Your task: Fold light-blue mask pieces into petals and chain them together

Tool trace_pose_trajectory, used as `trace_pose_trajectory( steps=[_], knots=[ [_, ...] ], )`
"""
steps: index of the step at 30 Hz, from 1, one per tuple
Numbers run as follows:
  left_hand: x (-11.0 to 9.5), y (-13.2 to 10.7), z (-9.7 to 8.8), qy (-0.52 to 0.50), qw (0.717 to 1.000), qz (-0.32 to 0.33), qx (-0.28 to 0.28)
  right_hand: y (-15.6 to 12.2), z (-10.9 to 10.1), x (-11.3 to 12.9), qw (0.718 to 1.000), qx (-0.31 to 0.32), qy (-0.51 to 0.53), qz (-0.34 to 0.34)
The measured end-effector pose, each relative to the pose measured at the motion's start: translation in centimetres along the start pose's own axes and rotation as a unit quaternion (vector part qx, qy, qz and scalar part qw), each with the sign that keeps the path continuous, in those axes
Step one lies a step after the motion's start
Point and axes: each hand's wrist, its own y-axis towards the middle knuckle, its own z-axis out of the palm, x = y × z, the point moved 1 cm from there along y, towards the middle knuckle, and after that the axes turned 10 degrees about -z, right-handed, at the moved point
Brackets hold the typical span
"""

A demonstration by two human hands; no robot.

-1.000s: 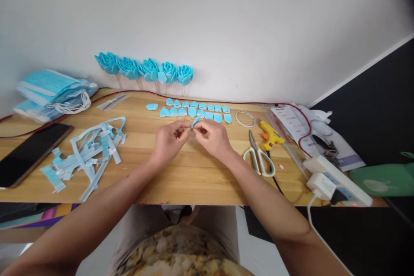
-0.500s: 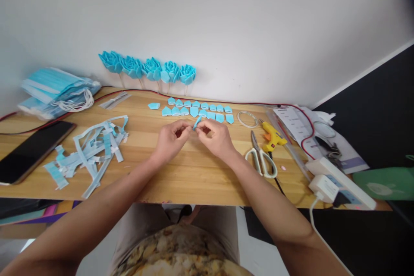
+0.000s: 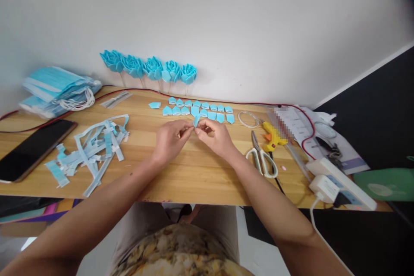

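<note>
My left hand (image 3: pixel 170 139) and my right hand (image 3: pixel 215 136) meet over the middle of the wooden table (image 3: pixel 194 172), fingers pinched together on one small blue folded piece (image 3: pixel 196 121) held between them. Just beyond my fingers lie two rows of similar blue folded pieces (image 3: pixel 199 111). Several blue fabric roses (image 3: pixel 148 68) lean on sticks against the white wall behind.
A heap of cut blue strips (image 3: pixel 92 148) lies at left, a black phone (image 3: pixel 30 148) and a stack of blue face masks (image 3: pixel 56 90) farther left. Right of my hands: white scissors (image 3: pixel 261 158), yellow glue gun (image 3: pixel 272 135), wire ring (image 3: pixel 248 118), papers, power strip (image 3: pixel 343 183).
Both hands stay pinched on the blue piece; the fingers have shifted slightly and the piece stands a little more upright. The view has drifted slightly.
</note>
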Motion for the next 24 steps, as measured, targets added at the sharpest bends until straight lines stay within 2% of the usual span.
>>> trace_pose_trajectory(
  steps=[3, 11, 17, 24],
  knots=[
    [-0.03, -0.07, 0.06, 0.036, 0.999, 0.035, -0.005, -0.04, 0.09, -0.27, 1.0, -0.007, -0.014, 0.009],
    [0.2, -0.35, 0.38, 0.078, 0.995, 0.062, 0.002, 0.04, 0.18, -0.41, 0.999, -0.011, -0.053, 0.008],
    [-0.24, -0.38, 0.27, 0.034, 0.999, 0.012, 0.018, 0.13, -0.15, 0.09, 0.999, 0.0, -0.051, 0.017],
    [-0.38, -0.1, 0.09, -0.014, 0.999, -0.035, 0.027, 0.06, -0.22, -0.23, 1.0, 0.013, -0.028, -0.005]
  ],
)
